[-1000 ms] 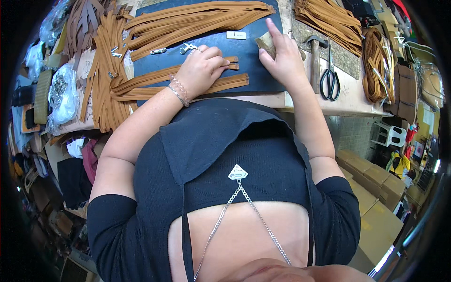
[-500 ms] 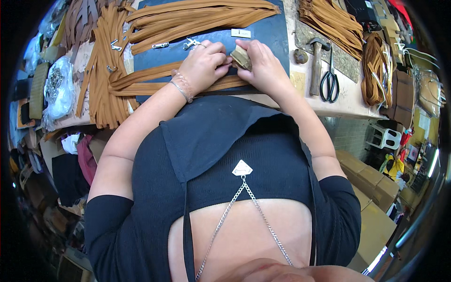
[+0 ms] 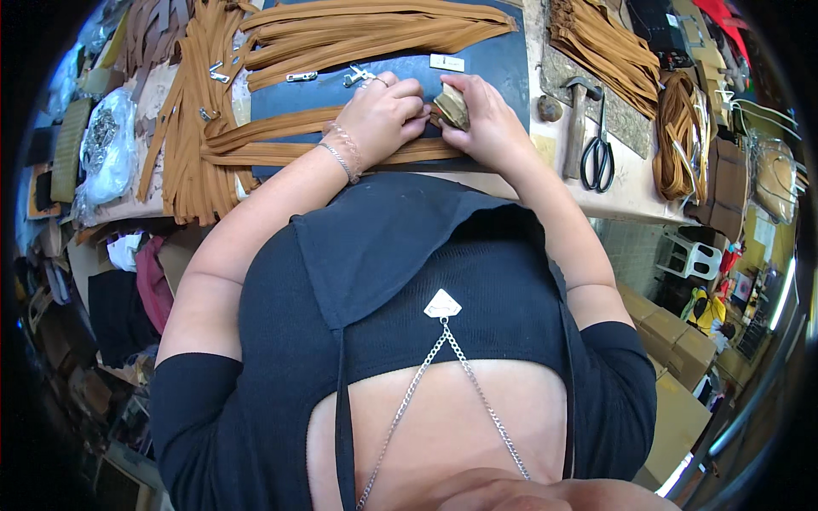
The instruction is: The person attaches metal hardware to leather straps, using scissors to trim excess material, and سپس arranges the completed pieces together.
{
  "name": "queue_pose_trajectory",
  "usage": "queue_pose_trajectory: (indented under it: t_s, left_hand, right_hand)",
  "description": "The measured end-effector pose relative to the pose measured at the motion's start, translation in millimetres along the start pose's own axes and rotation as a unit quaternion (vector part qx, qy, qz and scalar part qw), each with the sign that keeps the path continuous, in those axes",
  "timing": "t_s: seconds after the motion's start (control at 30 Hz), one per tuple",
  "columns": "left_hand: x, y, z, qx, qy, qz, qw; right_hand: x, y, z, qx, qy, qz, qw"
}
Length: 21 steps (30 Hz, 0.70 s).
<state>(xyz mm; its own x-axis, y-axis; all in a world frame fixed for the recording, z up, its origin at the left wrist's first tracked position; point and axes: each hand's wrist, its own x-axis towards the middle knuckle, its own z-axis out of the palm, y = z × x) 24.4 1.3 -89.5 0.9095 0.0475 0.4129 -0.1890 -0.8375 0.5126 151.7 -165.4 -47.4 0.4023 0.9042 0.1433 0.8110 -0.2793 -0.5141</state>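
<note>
Close together over a dark blue mat [image 3: 328, 98], both hands work at one end of a brown zipper strip [image 3: 285, 129]. My left hand [image 3: 388, 119] is closed, its thumb and fingertips pinched at the strip; exactly what lies between them is hidden. In my right hand [image 3: 490, 128] is a khaki, rough-looking block [image 3: 452, 106], gripped between thumb and fingers beside the left fingertips. Beyond the hands lie silver zipper sliders, one [image 3: 301, 77] flat and another [image 3: 356, 77] by my left knuckles. A small pale rectangular piece [image 3: 446, 63] rests above my right hand.
More brown zippers [image 3: 375, 34] lie across the mat's far side, and a thick bundle [image 3: 183, 145] hangs over the table edge at left. To the right are a round lump [image 3: 549, 108], a hammer [image 3: 574, 132], black-handled scissors [image 3: 598, 157] and a coiled brown bundle [image 3: 676, 140].
The whole view has shifted slightly, with the table things appearing a little further right. My right hand with the block has tilted a little; both hands keep their hold.
</note>
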Motion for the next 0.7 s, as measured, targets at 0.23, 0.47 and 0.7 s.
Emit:
queue_pose_trajectory:
  t_s: [0.23, 0.47, 0.7]
  left_hand:
    - [3.7, -0.4, 2.7, 0.001, -0.001, -0.004, 1.000]
    - [2.2, 0.1, 4.2, 0.012, 0.025, 0.007, 1.000]
    - [2.6, -1.1, 4.9, 0.013, 0.008, 0.004, 1.000]
  right_hand:
    - [4.4, 0.7, -12.1, 0.026, -0.036, 0.061, 0.997]
    - [-10.7, 7.3, 0.5, 0.007, 0.020, -0.003, 1.000]
    - [2.9, 4.8, -6.3, 0.024, 0.043, 0.031, 0.998]
